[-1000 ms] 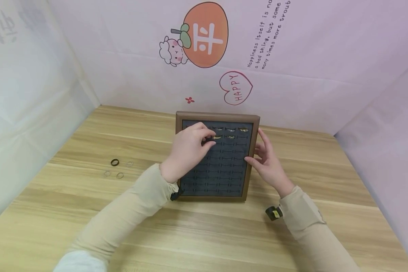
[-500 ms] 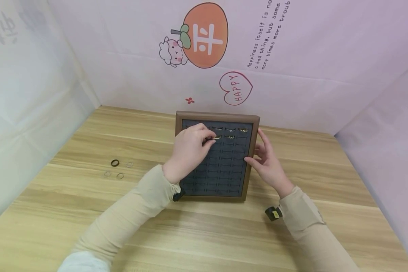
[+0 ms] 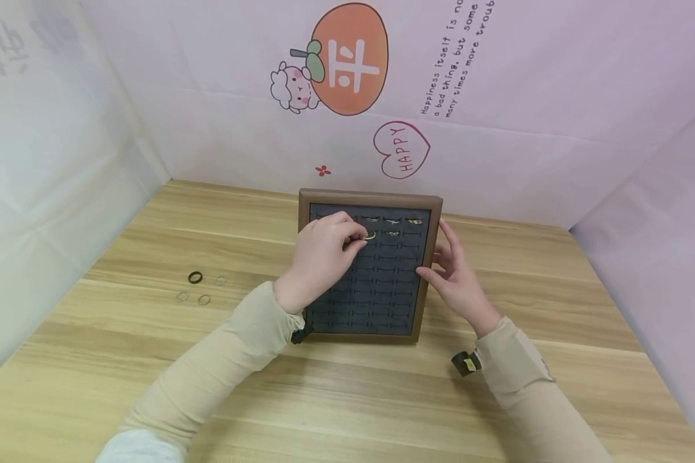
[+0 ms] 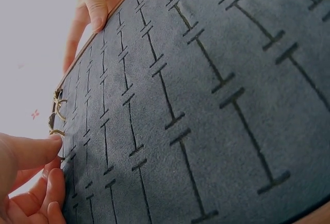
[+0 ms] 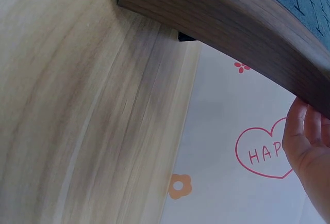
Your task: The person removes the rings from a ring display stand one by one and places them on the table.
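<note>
A brown-framed ring display board (image 3: 385, 289), lined in dark grey with rows of slots, leans up on the table. My left hand (image 3: 323, 254) reaches across its upper left, thumb and fingertips pinching a gold ring (image 3: 371, 236) at a second-row slot. In the left wrist view the same hand (image 4: 31, 167) is at the board's face, its thumb right at the ring. My right hand (image 3: 456, 276) grips the right side of the frame, thumb in front. From the right wrist view, its fingers (image 5: 296, 126) lie behind the wooden frame (image 5: 227, 22).
To the left on the wooden table (image 3: 255, 399) lie several loose rings, one a black ring (image 3: 195, 277), the others thin and silvery. More rings sit in the board's upper slots, including a gold ring (image 3: 414, 221). A printed cloth backdrop (image 3: 498, 161) stands behind.
The gold ring at my left fingertips has tipped slightly, its curve now showing more below the slot. My left hand has barely shifted; the right hand keeps its grip on the frame.
</note>
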The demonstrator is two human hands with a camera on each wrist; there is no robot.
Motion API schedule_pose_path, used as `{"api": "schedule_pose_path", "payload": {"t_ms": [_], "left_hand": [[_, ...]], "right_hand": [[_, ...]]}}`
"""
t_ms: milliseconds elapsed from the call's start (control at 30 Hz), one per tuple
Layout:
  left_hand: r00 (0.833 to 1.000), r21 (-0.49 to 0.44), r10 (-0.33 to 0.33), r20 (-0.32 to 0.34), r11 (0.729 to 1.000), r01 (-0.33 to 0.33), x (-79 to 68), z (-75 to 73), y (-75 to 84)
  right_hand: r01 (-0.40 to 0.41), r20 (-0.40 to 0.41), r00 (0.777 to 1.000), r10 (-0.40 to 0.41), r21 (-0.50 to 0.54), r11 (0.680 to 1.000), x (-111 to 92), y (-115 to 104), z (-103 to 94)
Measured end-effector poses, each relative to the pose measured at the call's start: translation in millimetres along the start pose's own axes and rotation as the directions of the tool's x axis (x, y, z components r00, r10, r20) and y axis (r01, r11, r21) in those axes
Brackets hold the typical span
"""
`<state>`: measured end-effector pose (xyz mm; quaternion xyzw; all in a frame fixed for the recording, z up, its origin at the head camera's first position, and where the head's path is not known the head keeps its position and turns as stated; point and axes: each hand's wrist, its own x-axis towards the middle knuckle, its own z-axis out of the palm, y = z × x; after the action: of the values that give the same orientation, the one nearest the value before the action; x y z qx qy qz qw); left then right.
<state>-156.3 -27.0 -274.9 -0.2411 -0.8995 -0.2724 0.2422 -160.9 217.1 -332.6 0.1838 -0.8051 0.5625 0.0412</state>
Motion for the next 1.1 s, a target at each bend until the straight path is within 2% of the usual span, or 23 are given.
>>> {"api": "schedule_pose_path", "payload": {"t_ms": [433,733,1100], "left_hand": [[0.999,-0.024,0.015,0.036,1.000,-0.014,-1.5,-3.3,-1.2],[0.997,-0.084,-0.011,0.072,0.996,0.017,-4.9,-4.0,-3.4],[0.998,-0.106,-0.001,0.070,0.994,0.009,-8.6,-6.4,-2.9]], "right_hand": [[-0.012,0.001,1.000,0.012,-0.005,1.000,0.0,-0.6,-0.4],[-0.013,-0.001,1.000,0.013,-0.006,1.000,0.1,-1.0,-0.3],[-0.028,0.000,1.000,0.028,-0.019,0.999,0.4,-1.4,-0.3]]}}
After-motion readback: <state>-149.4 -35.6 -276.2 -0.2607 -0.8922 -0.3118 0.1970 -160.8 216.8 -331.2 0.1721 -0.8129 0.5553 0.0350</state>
